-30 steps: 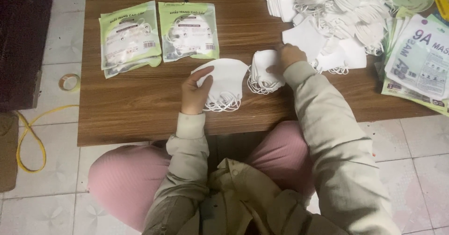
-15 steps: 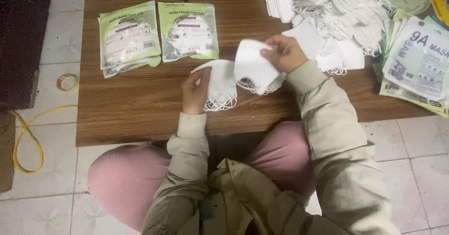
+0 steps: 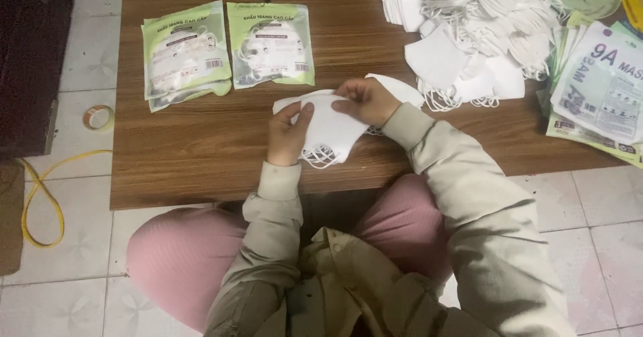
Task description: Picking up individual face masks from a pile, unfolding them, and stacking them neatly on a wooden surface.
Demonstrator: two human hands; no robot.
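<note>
Head cam: I see left hand [image 3: 287, 136] and right hand [image 3: 366, 101] both gripping a stack of white masks [image 3: 328, 130] just above the table [image 3: 201, 149], near its front edge. Two green packets [image 3: 228, 49] lie top left, loose mask pile [image 3: 469, 29] top right.

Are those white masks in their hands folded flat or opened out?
Folded flat: the masks form one thin stack, ear loops hanging below.
</note>
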